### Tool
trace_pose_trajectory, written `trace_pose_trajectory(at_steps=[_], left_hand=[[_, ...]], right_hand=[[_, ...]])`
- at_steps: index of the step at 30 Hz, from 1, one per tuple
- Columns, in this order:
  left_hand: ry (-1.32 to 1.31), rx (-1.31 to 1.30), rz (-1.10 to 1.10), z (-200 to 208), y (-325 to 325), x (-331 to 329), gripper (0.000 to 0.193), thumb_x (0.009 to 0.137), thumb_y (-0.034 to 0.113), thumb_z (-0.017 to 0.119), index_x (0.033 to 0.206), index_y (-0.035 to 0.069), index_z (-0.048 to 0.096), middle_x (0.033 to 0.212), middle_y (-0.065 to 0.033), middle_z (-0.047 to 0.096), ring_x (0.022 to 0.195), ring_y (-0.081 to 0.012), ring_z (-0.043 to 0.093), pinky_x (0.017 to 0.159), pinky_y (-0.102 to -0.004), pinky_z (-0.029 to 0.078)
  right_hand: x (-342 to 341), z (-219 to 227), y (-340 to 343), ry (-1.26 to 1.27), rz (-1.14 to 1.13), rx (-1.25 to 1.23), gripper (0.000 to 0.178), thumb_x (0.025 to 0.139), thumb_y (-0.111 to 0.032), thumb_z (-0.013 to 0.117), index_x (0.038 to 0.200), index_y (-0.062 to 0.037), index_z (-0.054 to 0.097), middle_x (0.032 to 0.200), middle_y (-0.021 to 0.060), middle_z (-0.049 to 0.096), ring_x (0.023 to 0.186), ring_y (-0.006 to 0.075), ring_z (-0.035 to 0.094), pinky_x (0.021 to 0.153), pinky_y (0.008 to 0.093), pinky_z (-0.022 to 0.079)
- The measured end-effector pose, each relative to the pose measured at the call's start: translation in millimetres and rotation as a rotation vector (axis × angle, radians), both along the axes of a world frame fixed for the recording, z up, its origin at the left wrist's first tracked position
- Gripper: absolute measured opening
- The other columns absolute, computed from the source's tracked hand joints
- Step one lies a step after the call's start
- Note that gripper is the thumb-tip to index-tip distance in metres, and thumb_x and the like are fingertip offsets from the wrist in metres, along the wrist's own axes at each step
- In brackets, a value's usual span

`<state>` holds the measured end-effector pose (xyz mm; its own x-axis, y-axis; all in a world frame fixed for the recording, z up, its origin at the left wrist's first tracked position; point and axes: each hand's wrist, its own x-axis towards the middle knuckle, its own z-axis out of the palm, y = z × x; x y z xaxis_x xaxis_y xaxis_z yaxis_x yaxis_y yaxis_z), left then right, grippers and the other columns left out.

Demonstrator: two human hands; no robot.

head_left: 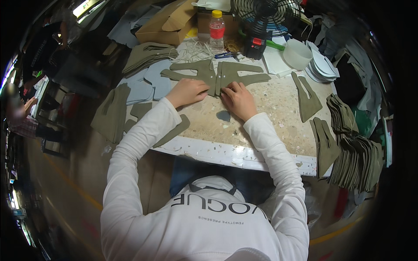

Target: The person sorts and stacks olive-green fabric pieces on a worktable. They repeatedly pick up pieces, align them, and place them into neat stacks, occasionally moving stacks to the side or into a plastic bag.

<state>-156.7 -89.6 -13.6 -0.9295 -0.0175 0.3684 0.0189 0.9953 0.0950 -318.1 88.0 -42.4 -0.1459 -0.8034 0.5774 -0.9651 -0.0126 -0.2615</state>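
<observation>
Two forked pieces of olive-green fabric lie side by side on the worktable, their straight edges almost meeting in the middle. My left hand (pixel 190 92) is at the lower edge of the left fabric piece (pixel 207 72), with bent fingers closed against it. At the bottom corner of the right fabric piece (pixel 227 75), my right hand (pixel 240 102) has its thumb and fingers drawn together on the cloth. The fingertips partly cover both lower edges. A small dark grey scrap (pixel 224 115) lies just below my right fingers.
Olive fabric stacks lie at the left (pixel 150 56) and hang over the right edge (pixel 355 158). Grey-blue pieces (pixel 138 89) lie left. Along the back stand a cardboard box (pixel 167 24), a yellow-capped bottle (pixel 216 32), a fan (pixel 266 15) and a tape roll (pixel 298 55).
</observation>
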Motion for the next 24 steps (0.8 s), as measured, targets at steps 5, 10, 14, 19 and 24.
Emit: trace_pose_trajectory(at_steps=[5, 10, 14, 19, 24], left_hand=[[0.032, 0.003, -0.085, -0.6, -8.1, -1.0, 0.019, 0.080, 0.022, 0.069, 0.094, 0.010, 0.072, 0.090, -0.0040, 0.069, 0.078, -0.0244, 0.067, 0.067, -0.0357, 0.054], [0.049, -0.013, -0.102, -4.5, -15.5, -8.6, 0.017, 0.080, 0.017, 0.070, 0.094, 0.009, 0.072, 0.085, -0.0046, 0.069, 0.076, -0.0221, 0.068, 0.067, -0.0323, 0.054], [0.143, 0.569, 0.146, 7.2, -28.8, -13.1, 0.016, 0.083, 0.011, 0.069, 0.097, 0.004, 0.072, 0.082, -0.0075, 0.071, 0.070, -0.0137, 0.068, 0.065, -0.0267, 0.054], [0.477, 0.646, 0.349, 61.1, -34.4, -1.2, 0.015, 0.083, 0.014, 0.070, 0.093, 0.003, 0.072, 0.084, -0.0108, 0.072, 0.076, -0.0160, 0.071, 0.067, -0.0264, 0.054], [0.357, 0.489, 0.190, 59.1, 63.1, 34.7, 0.016, 0.083, 0.007, 0.068, 0.097, 0.000, 0.070, 0.089, -0.0110, 0.072, 0.073, -0.0161, 0.070, 0.066, -0.0271, 0.054]], right_hand=[[-12.6, -12.8, -9.9, -0.344, -0.103, -0.152, 0.015, 0.090, -0.016, 0.063, 0.099, -0.0044, 0.068, 0.086, 0.0098, 0.063, 0.072, 0.0282, 0.062, 0.068, 0.0342, 0.053], [-28.9, 7.8, -5.3, -1.350, -0.120, -0.416, 0.020, 0.099, -0.022, 0.055, 0.097, -0.0032, 0.063, 0.081, 0.0023, 0.063, 0.070, 0.0092, 0.062, 0.054, 0.0257, 0.054], [-58.1, 54.9, 33.2, -1.086, -0.105, -0.654, 0.020, 0.099, -0.020, 0.056, 0.098, -0.0016, 0.063, 0.080, 0.0011, 0.063, 0.065, 0.0057, 0.057, 0.052, 0.0238, 0.053], [-92.9, 112.3, 89.1, -0.720, -0.284, -0.595, 0.022, 0.094, -0.021, 0.064, 0.097, -0.0002, 0.071, 0.072, -0.0007, 0.066, 0.055, 0.0036, 0.056, 0.048, 0.0200, 0.046], [-113.9, 157.2, 127.5, -0.306, -0.536, -0.596, 0.024, 0.092, -0.025, 0.067, 0.096, -0.0026, 0.074, 0.072, 0.0006, 0.070, 0.057, 0.0057, 0.062, 0.056, 0.0208, 0.050]])
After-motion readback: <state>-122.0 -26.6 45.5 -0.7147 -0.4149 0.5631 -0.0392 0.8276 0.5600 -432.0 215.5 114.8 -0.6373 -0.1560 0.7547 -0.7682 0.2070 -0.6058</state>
